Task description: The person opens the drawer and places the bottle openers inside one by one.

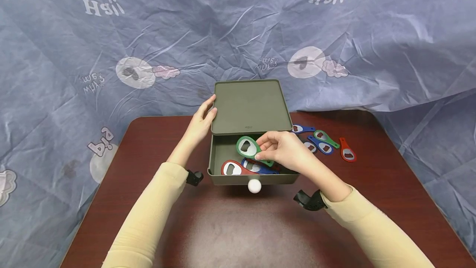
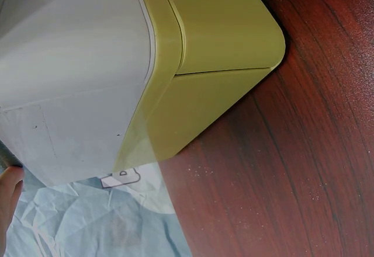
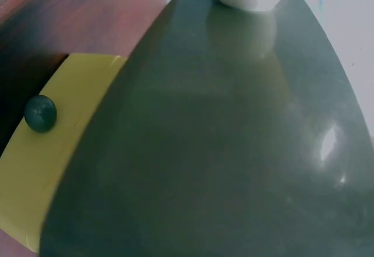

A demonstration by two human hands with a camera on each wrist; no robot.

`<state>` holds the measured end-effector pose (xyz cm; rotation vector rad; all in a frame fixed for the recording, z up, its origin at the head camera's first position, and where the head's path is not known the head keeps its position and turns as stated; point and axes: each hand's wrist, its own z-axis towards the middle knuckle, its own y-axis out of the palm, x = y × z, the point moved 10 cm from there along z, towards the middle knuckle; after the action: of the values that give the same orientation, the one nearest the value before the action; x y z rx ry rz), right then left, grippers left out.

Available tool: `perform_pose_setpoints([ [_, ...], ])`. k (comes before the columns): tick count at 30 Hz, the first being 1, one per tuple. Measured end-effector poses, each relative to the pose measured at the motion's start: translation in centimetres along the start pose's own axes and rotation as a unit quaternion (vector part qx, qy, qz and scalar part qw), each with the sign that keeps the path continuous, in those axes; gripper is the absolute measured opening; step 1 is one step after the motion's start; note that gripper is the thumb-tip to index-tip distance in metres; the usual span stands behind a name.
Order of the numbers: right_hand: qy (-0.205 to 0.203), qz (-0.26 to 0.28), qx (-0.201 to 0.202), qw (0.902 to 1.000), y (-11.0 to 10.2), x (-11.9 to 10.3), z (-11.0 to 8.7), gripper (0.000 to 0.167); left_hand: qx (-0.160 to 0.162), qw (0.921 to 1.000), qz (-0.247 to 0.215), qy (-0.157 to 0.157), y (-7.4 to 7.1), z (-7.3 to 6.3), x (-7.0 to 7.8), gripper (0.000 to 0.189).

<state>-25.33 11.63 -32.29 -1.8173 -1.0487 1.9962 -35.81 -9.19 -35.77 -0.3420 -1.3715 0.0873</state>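
Observation:
My right hand [image 1: 284,149] pinches a green bottle opener [image 1: 253,149] between thumb and fingers, just above the pulled-out drawer [image 1: 230,180] of an olive-green box [image 1: 249,106]. In the drawer lie a red bottle opener [image 1: 246,172] and a blue bottle opener [image 1: 268,171], partly hidden by the green one. My left hand [image 1: 201,124] rests its fingertips against the box's left side. In the left wrist view only a finger [image 2: 8,195] shows at the left edge, beside the box [image 2: 228,29]. A dark green surface fills most of the right wrist view, beside the drawer's knob [image 3: 41,114].
Right of the box, several bottle openers lie on the dark red wooden table [image 1: 372,202], among them a green bottle opener [image 1: 331,140], a blue bottle opener [image 1: 324,148] and a red bottle opener [image 1: 347,153]. A patterned blue-grey cloth [image 1: 238,32] hangs behind the table.

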Motion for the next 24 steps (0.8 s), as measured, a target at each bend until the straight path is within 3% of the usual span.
perform_pose_setpoints([
  [13, -0.022, -0.073, -0.027, 0.9967, 2.0, -0.5, 0.1, 0.026, -0.004, 1.0000, 0.004, -0.002, 0.0, -0.1, 0.0, 0.050],
  [24, -0.037, -0.066, -0.002, 0.9971, 1.6, -0.9, 0.0, 0.020, -0.005, 1.0000, 0.001, 0.000, 0.0, 0.0, 0.0, 0.051],
])
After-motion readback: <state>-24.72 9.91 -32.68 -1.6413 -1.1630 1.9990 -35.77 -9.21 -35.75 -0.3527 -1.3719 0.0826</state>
